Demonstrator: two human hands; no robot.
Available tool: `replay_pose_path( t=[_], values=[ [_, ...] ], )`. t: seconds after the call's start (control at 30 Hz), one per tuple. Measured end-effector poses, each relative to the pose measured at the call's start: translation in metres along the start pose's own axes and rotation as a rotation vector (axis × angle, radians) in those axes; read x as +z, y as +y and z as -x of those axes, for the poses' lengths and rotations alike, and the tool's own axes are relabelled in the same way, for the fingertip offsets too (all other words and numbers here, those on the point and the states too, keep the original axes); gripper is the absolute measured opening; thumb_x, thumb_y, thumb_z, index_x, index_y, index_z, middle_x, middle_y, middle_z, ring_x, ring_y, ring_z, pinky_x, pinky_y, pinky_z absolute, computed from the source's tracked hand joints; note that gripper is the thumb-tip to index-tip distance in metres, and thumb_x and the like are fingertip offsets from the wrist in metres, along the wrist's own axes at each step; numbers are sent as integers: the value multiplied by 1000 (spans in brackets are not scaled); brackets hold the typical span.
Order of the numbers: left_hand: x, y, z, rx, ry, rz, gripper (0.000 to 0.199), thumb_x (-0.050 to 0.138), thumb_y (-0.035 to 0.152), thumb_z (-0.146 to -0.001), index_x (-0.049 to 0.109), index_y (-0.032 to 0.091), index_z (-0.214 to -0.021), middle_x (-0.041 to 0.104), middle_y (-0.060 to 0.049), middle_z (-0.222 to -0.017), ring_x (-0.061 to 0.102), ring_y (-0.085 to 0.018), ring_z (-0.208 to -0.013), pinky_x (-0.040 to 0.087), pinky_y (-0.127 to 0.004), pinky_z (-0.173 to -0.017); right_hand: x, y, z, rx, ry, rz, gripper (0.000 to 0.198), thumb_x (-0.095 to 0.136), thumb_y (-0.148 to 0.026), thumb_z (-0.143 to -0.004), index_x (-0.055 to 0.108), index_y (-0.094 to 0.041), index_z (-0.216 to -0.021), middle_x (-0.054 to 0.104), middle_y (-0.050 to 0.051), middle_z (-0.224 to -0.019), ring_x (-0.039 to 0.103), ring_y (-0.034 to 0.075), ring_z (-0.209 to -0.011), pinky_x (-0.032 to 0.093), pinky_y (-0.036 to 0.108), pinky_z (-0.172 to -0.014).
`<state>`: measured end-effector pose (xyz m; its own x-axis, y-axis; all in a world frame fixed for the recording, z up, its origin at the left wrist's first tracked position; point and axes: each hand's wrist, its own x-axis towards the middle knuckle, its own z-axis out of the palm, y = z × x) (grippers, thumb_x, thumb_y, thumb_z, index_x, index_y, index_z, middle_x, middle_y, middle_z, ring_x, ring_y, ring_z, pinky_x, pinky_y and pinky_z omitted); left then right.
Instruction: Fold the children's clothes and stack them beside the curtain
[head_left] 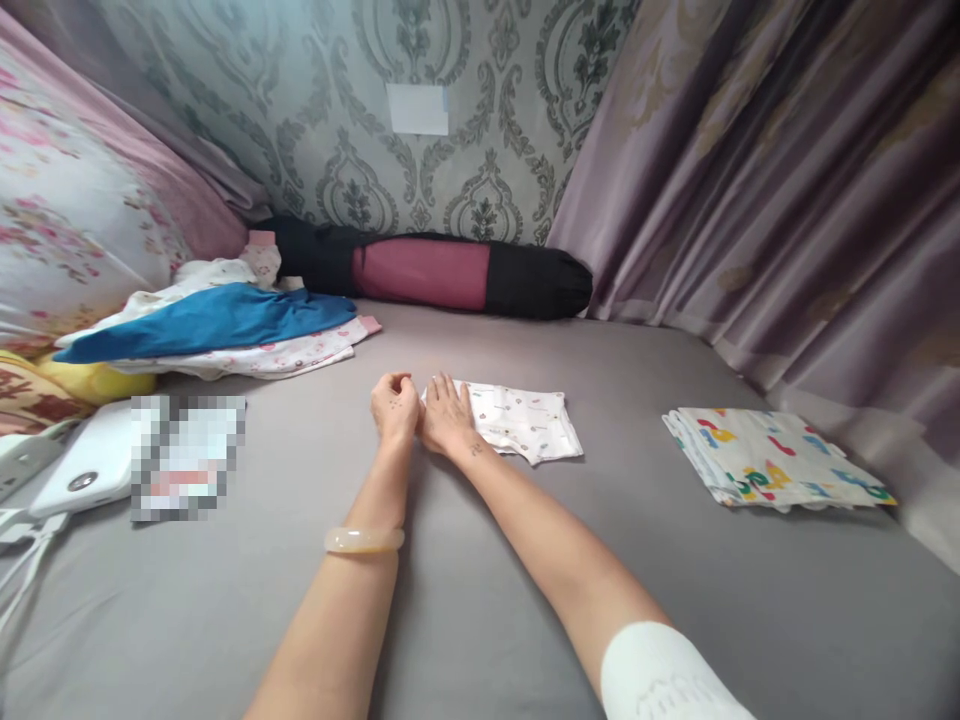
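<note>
A small white printed garment [525,415], shaped like child's shorts or pants, lies flat on the grey bed sheet. My right hand [446,415] rests on its left end with the fingers stretched out and the palm down. Right beside it, at the garment's left edge, my left hand [395,408] is closed with curled fingers. Whether a bit of cloth is pinched in that hand is hidden. A pale bangle [364,541] circles my left forearm, and a white sleeve covers my right elbow.
Loose clothes, one a blue garment [217,320], lie piled at the left back. A folded colourful printed cloth [787,455] sits at the right. White power bank [105,455] and cables are at left. A black-and-maroon long bag [420,272] lies along the wall.
</note>
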<state>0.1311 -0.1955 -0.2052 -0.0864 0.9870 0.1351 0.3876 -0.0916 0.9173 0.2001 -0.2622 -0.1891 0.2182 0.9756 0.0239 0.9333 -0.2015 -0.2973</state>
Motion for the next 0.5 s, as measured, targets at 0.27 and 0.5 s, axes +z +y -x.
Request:
replay_pose_path(
  t=[0.27,0.5],
  values=[
    [10,8,14,399,-239,-137,37,46,16,-83,65,16,-115,74,-8,-106,68,-20,-99,50,-33,-92,-17,30,17,57,87,38,55,24,-30,-101,36,-6,-149,29,16,-158,20,29,-148,6,52,-119],
    [19,1,25,741,-541,-494,45,43,9,-84,54,15,-127,66,-15,-125,60,-24,-119,43,-39,-104,-18,58,33,92,108,59,54,27,-28,-99,40,-6,-147,37,14,-155,23,28,-147,10,51,-118]
  ],
)
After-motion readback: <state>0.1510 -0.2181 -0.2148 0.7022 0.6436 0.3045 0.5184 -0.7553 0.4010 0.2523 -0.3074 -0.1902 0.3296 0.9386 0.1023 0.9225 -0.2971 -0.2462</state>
